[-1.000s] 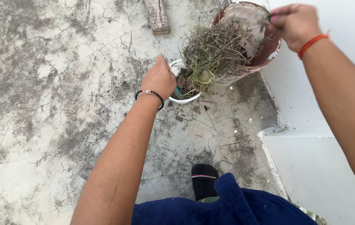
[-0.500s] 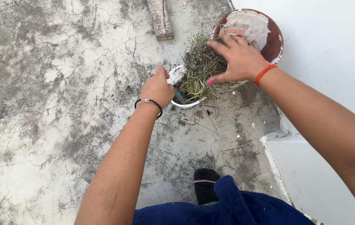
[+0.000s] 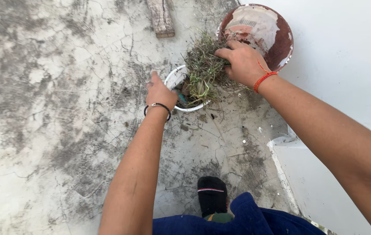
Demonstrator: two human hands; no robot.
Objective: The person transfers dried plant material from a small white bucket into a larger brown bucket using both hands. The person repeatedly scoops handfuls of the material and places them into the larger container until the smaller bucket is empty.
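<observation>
The fingers of the right hand (image 3: 243,63) are curling downward and pressing together into a tangled clump of dry brownish-green grass and roots (image 3: 204,72), gripping its right side, with the knuckles facing up and the thumb hidden beneath the palm. A thin red thread bracelet (image 3: 264,78) is circling the wrist, and the bare right forearm is stretching away to the near right corner of the view. The clump is sitting on top of a small round white plastic bowl (image 3: 173,79), spilling over its far rim and touching the edge of a round reddish-brown clay pot smeared with white (image 3: 261,30), which is lying tilted at the far right against a white wall (image 3: 346,65). The left hand (image 3: 160,92) is closing on the left rim of the white bowl, back of the hand upward; whether its fingers are wrapping inside or outside the rim cannot be told. A black bangle (image 3: 158,107) is ringing that wrist, and the left forearm is running straight down toward the near edge. Everything is resting on a cracked, stained grey concrete floor (image 3: 55,109). A weathered wooden block (image 3: 161,17) is lying at the far edge, left of the pot. Near the bottom, a foot in a black sandal (image 3: 211,195) is showing above dark blue cloth (image 3: 237,219).
</observation>
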